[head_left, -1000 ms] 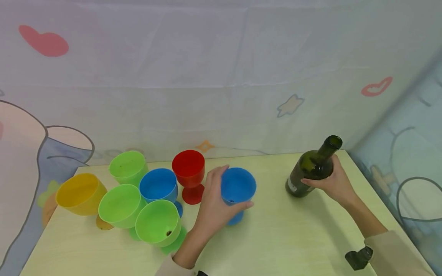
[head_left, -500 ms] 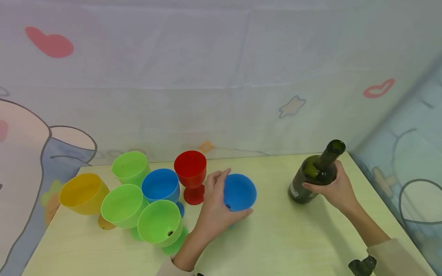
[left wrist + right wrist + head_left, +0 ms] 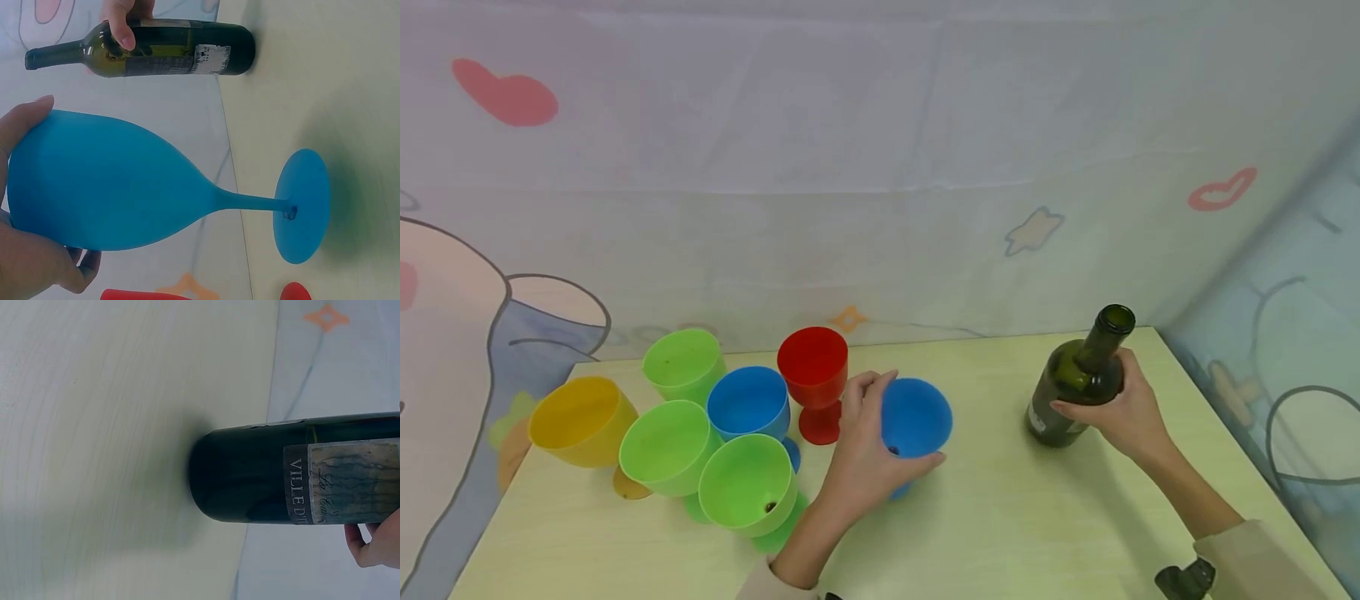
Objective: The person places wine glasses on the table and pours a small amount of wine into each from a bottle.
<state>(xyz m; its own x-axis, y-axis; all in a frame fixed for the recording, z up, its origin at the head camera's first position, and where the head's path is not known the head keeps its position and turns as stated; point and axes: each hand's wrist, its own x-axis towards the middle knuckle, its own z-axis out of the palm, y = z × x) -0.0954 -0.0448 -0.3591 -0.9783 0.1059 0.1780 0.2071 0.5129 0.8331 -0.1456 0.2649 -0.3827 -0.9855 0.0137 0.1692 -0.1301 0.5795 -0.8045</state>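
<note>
In the head view my left hand [image 3: 872,454] grips the bowl of a blue plastic goblet [image 3: 917,417], thumb on the near side and fingers on the far left side. The left wrist view shows the goblet [image 3: 112,181] upright on its thin stem; a soft shadow lies beside its round foot [image 3: 302,206], which looks slightly off the table. At right, my right hand [image 3: 1127,412] holds a dark green wine bottle [image 3: 1071,392] around its upper body. Its label [image 3: 350,478] faces the right wrist camera. Whether the bottle's bottom touches the table, I cannot tell.
Left of my left hand stand a red goblet [image 3: 814,371], another blue goblet [image 3: 748,404], a yellow goblet [image 3: 580,421] and several green goblets [image 3: 745,483], close together. A printed cloth [image 3: 880,167] hangs behind the pale wooden table [image 3: 1000,525].
The held blue goblet has shifted a little nearer to me and its foot shows less. The bottle's neck swung slightly right, then back left. Other goblets stay put while the view shifts slightly.
</note>
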